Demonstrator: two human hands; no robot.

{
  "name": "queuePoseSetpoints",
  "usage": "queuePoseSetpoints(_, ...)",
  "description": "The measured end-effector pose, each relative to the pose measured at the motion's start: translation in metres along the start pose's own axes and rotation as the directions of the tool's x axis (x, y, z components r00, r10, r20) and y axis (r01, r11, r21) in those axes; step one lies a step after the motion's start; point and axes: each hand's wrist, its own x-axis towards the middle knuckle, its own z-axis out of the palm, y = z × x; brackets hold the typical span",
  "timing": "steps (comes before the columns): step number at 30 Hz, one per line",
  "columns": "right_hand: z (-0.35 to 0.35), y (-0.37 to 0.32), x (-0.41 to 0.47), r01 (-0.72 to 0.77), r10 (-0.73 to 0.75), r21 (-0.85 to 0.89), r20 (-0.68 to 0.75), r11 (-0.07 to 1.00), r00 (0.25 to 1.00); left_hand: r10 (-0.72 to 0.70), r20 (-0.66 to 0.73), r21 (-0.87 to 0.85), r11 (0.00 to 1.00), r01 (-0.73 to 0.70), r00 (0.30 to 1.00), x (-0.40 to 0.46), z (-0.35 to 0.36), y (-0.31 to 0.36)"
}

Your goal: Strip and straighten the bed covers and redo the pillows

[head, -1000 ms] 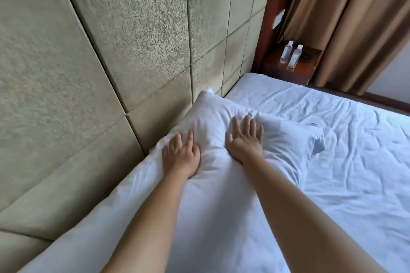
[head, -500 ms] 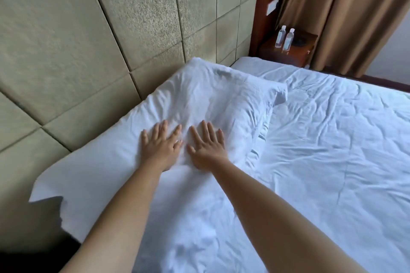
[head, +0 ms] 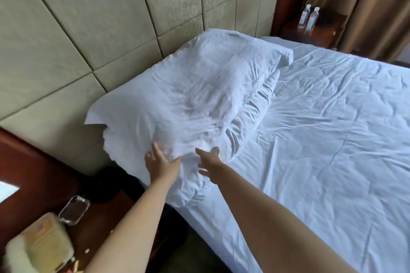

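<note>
A padded headboard (head: 111,29) of beige panels backs the bed, and brown curtains (head: 366,2) hang in the far corner. On the far nightstand (head: 321,31) two clear water bottles (head: 308,19) stand upright side by side; how full they are is too small to tell. On the near nightstand (head: 99,217), lower left, sits a clear glass tray (head: 74,210) whose contents are a blur, with a yellowish pack (head: 44,241) just beside it.

The white pillow (head: 188,99) lies along the headboard at the near corner of the bed, its loose near flap overhanging the mattress edge toward the near nightstand. To its right the wrinkled white bed sheet (head: 321,128) spreads wide and bare across to the far side. A dark gap runs between the bed's edge and the near nightstand.

Both hands are at the pillow's near end. The left hand (head: 160,162) lies on the fabric, fingers spread and straight. The right hand (head: 208,162) is just beside it, fingers reaching into the bunched cloth; blur hides whether they pinch it.
</note>
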Motion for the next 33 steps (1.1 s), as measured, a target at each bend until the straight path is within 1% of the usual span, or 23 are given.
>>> queuePoseSetpoints(1, 0.003, 0.004, 0.001, -0.035, 0.032, 0.066, 0.041, 0.997, 0.999, -0.094, 0.017, -0.130, 0.987, 0.096, 0.995, -0.003, 0.001, -0.003)
queuePoseSetpoints(2, 0.006, 0.007, 0.003, -0.045, 0.040, 0.104, 0.051, 0.994, 0.998, -0.178, 0.048, -0.234, 0.955, 0.184, 0.983, -0.005, 0.002, -0.006)
queuePoseSetpoints(3, 0.007, 0.009, 0.007, -0.022, 0.019, 0.125, 0.024, 0.992, 1.000, -0.238, 0.082, -0.321, 0.913, 0.251, 0.968, -0.005, 0.004, -0.008)
queuePoseSetpoints(5, 0.011, 0.010, 0.008, 0.066, -0.059, 0.132, -0.056, 0.989, 0.997, -0.289, 0.138, -0.467, 0.825, 0.320, 0.947, -0.003, 0.005, -0.013)
queuePoseSetpoints(7, 0.015, 0.016, 0.002, 0.124, -0.112, 0.132, -0.095, 0.983, 0.989, -0.336, 0.185, -0.528, 0.759, 0.382, 0.923, -0.001, 0.003, -0.020)
queuePoseSetpoints(9, 0.017, 0.033, -0.005, 0.104, -0.100, 0.042, -0.096, 0.994, 0.990, -0.375, 0.236, -0.494, 0.748, 0.443, 0.897, -0.003, -0.003, -0.030)
queuePoseSetpoints(10, 0.017, 0.043, -0.011, 0.073, -0.073, 0.004, -0.079, 0.997, 0.994, -0.378, 0.246, -0.477, 0.755, 0.451, 0.893, -0.005, -0.005, -0.035)
queuePoseSetpoints(12, 0.021, 0.051, -0.017, 0.061, -0.059, 0.040, -0.036, 0.997, 0.998, -0.347, 0.245, -0.513, 0.746, 0.425, 0.905, -0.007, -0.011, -0.039)
queuePoseSetpoints(14, 0.025, 0.040, -0.021, 0.101, -0.100, 0.085, -0.011, 0.991, 0.995, -0.274, 0.228, -0.596, 0.720, 0.356, 0.934, -0.009, -0.020, -0.037)
queuePoseSetpoints(16, 0.029, 0.025, -0.030, 0.158, -0.159, 0.052, 0.015, 0.986, 0.987, -0.189, 0.176, -0.629, 0.733, 0.258, 0.966, -0.006, -0.031, -0.031)
queuePoseSetpoints(18, 0.029, 0.023, -0.035, 0.169, -0.168, -0.109, 0.021, 0.980, 0.986, -0.107, 0.149, -0.574, 0.800, 0.174, 0.983, -0.005, -0.044, -0.026)
queuePoseSetpoints(19, 0.029, 0.026, -0.037, 0.146, -0.145, -0.197, 0.022, 0.969, 0.989, -0.073, 0.169, -0.528, 0.835, 0.153, 0.983, -0.005, -0.047, -0.029)
queuePoseSetpoints(21, 0.028, 0.035, -0.036, 0.081, -0.076, -0.306, 0.025, 0.949, 0.997, -0.086, 0.244, -0.448, 0.873, 0.191, 0.966, -0.009, -0.043, -0.041)
queuePoseSetpoints(22, 0.027, 0.040, -0.035, 0.051, -0.048, -0.337, 0.017, 0.940, 0.999, -0.129, 0.288, -0.418, 0.874, 0.246, 0.949, -0.013, -0.037, -0.048)
queuePoseSetpoints(23, 0.026, 0.043, -0.036, 0.017, -0.018, -0.347, 0.001, 0.938, 1.000, -0.170, 0.328, -0.403, 0.865, 0.300, 0.929, -0.019, -0.032, -0.053)
queuePoseSetpoints(24, 0.025, 0.045, -0.037, -0.003, -0.001, -0.319, -0.014, 0.948, 1.000, -0.206, 0.366, -0.405, 0.843, 0.355, 0.907, -0.022, -0.027, -0.056)
queuePoseSetpoints(26, 0.022, 0.044, -0.039, 0.003, -0.009, -0.188, -0.031, 0.982, 0.999, -0.247, 0.417, -0.423, 0.799, 0.427, 0.875, -0.022, -0.023, -0.055)
queuePoseSetpoints(27, 0.021, 0.043, -0.040, 0.004, -0.010, -0.125, -0.041, 0.992, 0.999, -0.259, 0.443, -0.410, 0.792, 0.451, 0.858, -0.019, -0.024, -0.053)
queuePoseSetpoints(28, 0.020, 0.041, -0.041, 0.017, -0.022, -0.102, -0.049, 0.995, 0.999, -0.276, 0.493, -0.366, 0.794, 0.485, 0.825, -0.013, -0.026, -0.053)
queuePoseSetpoints(29, 0.020, 0.040, -0.040, 0.027, -0.036, -0.136, -0.061, 0.990, 0.998, -0.297, 0.566, -0.302, 0.794, 0.528, 0.769, -0.009, -0.029, -0.052)
queuePoseSetpoints(30, 0.020, 0.039, -0.042, 0.032, -0.048, -0.207, -0.073, 0.978, 0.996, -0.321, 0.623, -0.231, 0.796, 0.559, 0.714, -0.007, -0.033, -0.053)
queuePoseSetpoints(31, 0.018, 0.038, -0.043, 0.024, -0.048, -0.285, -0.078, 0.958, 0.996, -0.346, 0.650, -0.167, 0.803, 0.572, 0.676, -0.007, -0.034, -0.055)
queuePoseSetpoints(33, 0.015, 0.040, -0.044, 0.006, -0.048, -0.385, -0.099, 0.923, 0.994, -0.410, 0.641, -0.058, 0.817, 0.574, 0.648, -0.009, -0.033, -0.063)
